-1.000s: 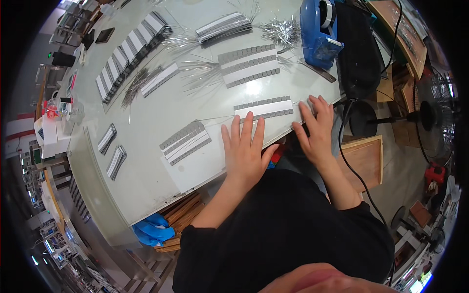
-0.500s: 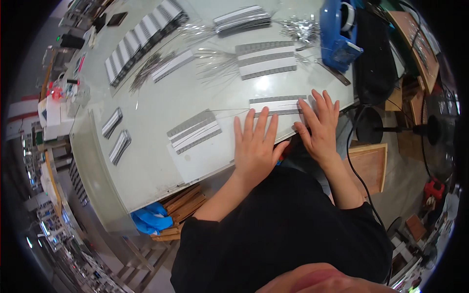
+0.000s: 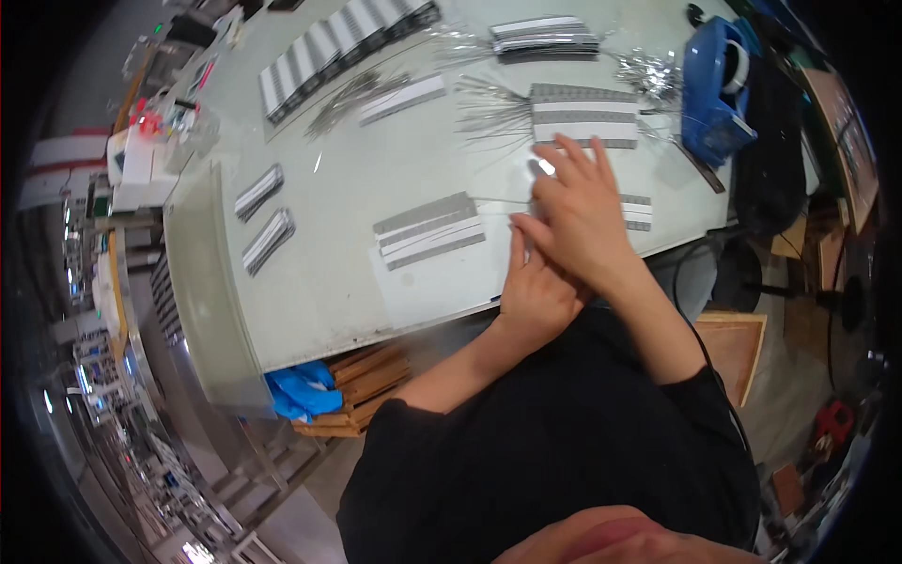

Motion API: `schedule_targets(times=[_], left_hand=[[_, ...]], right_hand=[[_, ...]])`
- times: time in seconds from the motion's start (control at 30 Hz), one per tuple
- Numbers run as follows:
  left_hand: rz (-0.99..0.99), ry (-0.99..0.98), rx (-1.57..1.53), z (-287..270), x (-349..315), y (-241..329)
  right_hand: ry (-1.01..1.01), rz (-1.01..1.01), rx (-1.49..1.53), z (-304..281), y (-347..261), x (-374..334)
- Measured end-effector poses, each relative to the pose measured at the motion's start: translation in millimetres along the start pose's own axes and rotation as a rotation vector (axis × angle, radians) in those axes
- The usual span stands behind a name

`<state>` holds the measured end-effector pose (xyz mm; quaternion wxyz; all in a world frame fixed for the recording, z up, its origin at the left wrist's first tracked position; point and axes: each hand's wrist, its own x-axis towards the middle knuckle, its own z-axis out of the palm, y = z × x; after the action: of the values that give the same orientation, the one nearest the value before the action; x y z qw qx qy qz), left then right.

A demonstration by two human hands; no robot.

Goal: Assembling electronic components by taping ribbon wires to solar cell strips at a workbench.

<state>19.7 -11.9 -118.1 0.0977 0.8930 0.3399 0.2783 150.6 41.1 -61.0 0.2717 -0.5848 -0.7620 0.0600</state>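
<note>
My right hand (image 3: 584, 216) reaches over a small grey-and-white banded strip (image 3: 637, 212), covering most of it. Its fingers are stretched out and apart, pointing away from me. Below it, my left hand (image 3: 540, 303) is closed, with its index fingertip beside my right thumb. Whatever the left fingers hold, if anything, is hidden. To the left lies a banded grey-and-white stack (image 3: 429, 231) with thin wires across it. One thin wire (image 3: 500, 199) runs from this stack toward my right hand. Just beyond my right fingertips lies a larger banded stack (image 3: 584, 115) with loose wires fanning out leftward.
At the back lie a long row of banded bundles (image 3: 343, 52), another stack (image 3: 545, 39) and a pile of silvery scraps (image 3: 648, 75). A blue tape dispenser (image 3: 712, 94) stands at right, near a metal ruler (image 3: 700, 169). Two small bundles (image 3: 269, 241) lie at left.
My hands were side by side with fingers spread on the table. Now the right has moved left across the strip and the left has drawn in beneath it and closed. The view has shifted.
</note>
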Motion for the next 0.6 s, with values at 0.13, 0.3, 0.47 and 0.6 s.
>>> schedule_targets(times=[0.13, 0.3, 0.47, 0.6], left_hand=[[0.020, -0.020, 0.047, -9.6, 9.8, 2.9], [-0.049, -0.108, 0.142, -17.5, 19.4, 9.2], [-0.033, -0.128, 0.189, -17.8, 19.8, 9.1], [-0.037, -0.141, 0.207, -16.6, 19.5, 9.0]], right_hand=[[0.037, 0.037, -0.075, 10.0, 8.3, -5.3], [0.181, 0.208, -0.022, -8.9, 45.7, -39.4], [0.236, 0.294, -0.016, -13.3, 58.1, -57.9], [0.242, 0.317, -0.011, -11.1, 59.8, -61.2]])
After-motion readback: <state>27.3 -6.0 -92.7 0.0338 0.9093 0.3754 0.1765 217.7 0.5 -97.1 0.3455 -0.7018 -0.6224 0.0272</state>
